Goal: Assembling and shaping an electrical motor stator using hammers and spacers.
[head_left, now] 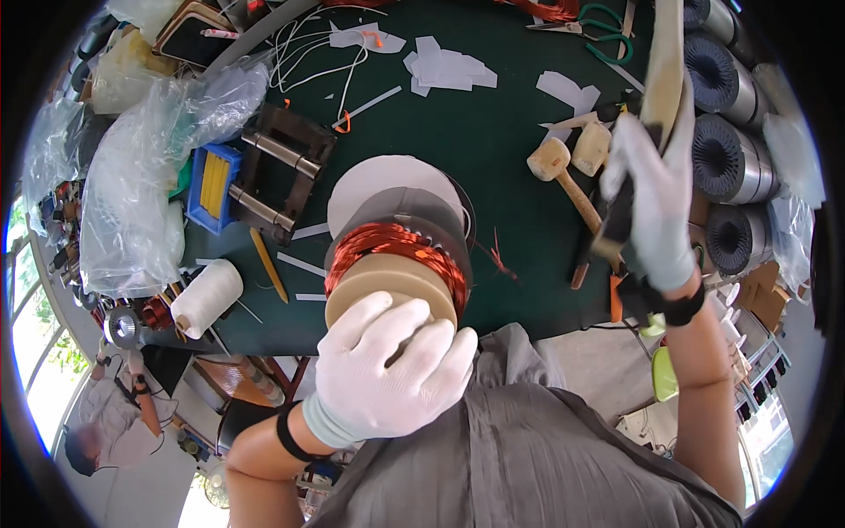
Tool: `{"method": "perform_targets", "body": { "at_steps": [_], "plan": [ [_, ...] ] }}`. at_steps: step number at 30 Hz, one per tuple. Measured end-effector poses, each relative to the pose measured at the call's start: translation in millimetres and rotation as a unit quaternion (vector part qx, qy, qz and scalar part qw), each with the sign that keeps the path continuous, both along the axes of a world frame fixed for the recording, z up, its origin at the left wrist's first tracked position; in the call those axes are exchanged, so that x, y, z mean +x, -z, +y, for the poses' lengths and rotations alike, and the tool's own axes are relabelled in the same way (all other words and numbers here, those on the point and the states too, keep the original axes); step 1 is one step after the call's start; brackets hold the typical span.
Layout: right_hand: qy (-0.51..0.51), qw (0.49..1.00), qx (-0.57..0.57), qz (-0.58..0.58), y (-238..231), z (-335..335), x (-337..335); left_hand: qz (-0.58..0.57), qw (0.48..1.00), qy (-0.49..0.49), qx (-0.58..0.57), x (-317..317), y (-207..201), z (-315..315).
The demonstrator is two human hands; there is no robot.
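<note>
Your left hand point(396, 365), fingers loosely spread, rests on the copper-wound core point(396, 242) at the surface's point(528, 304) near edge; your right hand point(651, 189) appears wrapped round a blurred tool point(664, 79). Apparent step: tool handling; next move calls for steady support.

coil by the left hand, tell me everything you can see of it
The coil is a ring of shiny, reddish, copper-looking wire, its many thin strands bundled in loops. It sits between a dark grey body and a tan disc, above the green table. The left hand rests on the disc, hiding some of it; whether any finger touches the wire is unclear.
</note>
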State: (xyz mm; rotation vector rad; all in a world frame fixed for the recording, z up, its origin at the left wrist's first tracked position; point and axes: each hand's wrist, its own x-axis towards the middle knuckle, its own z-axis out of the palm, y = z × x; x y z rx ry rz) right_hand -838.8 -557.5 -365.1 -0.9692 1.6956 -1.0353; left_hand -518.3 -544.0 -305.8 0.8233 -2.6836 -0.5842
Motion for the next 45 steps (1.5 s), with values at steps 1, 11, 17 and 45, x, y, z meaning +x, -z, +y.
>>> {"method": "perform_targets", "body": {
  "at_steps": [1,11,17,45],
  "plan": [
    [-0.001,1.0,-0.001,-0.001,3,1,9,-0.001,0.999,0.049,-0.005,3,1,-5],
    [-0.392,0.906,-0.009,0.158,-5,6,36,-0.042,0.985,-0.151,-0.074,-16,6,8],
    [-0.022,0.999,-0.024,-0.032,3,-31,12,-0.006,0.999,-0.03,-0.026,2,2,-1],
    [0.052,0.996,0.064,0.025,-6,-1,45,-0.046,0.977,-0.207,-0.033,-2,-2,1]
  ]
}}
